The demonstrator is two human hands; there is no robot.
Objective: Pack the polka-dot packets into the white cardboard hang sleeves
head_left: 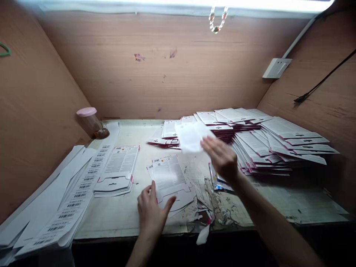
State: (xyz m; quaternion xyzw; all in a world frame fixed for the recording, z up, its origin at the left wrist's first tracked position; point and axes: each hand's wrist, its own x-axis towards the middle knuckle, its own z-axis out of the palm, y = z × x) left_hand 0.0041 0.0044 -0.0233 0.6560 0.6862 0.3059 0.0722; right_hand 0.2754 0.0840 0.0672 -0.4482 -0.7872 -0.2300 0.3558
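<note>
My left hand (152, 209) lies at the lower left edge of a small pile of printed white cards (171, 178), its thumb and fingers spread apart. Blurred by motion, a white card (191, 136) is pinched in my right hand (221, 157) above the middle of the table. Behind and right of that hand spread large overlapping stacks of white cards with dark red edges (256, 148). Another neat pile of printed cards (118, 168) sits to the left. Under my right wrist lie a few shiny coloured packets (219, 180), partly hidden by the arm.
Long sheets of barcode labels (80, 193) run down the left side. A jar with a pink lid (91, 124) leans at the back left corner. Torn paper scraps (204, 218) lie at the front edge. Wooden panels (167, 74) enclose the table.
</note>
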